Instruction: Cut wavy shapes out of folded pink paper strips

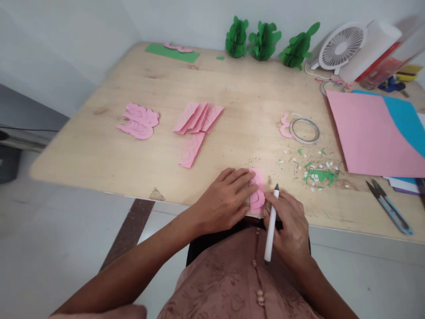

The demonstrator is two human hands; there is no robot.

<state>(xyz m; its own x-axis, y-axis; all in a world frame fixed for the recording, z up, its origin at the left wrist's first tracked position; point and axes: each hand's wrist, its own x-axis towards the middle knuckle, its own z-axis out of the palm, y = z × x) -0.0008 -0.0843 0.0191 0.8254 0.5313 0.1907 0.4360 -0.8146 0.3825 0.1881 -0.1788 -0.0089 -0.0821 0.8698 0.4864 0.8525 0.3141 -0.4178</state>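
At the table's front edge, my left hand (228,198) lies with its fingers stretched out over a small pink paper strip (260,173). A scalloped pink paper cutout (257,197) rests on this strip, partly under my fingertips. My right hand (290,221) holds a white pen (271,223) with its dark tip pointing up and away from me. Its fingertips touch the cutout's right edge. Farther left are folded pink paper strips (199,118) with curved lines drawn on them, and a pile of scalloped pink cutouts (139,122).
Rolls of tape (304,131), green and white paper scraps (320,174), and blue thread snips (390,208) lie right. Pink sheets (375,133) cover blue ones. Green paper cacti (264,40) and a white fan (343,46) stand at the back. A green strip (172,53) lies back left.
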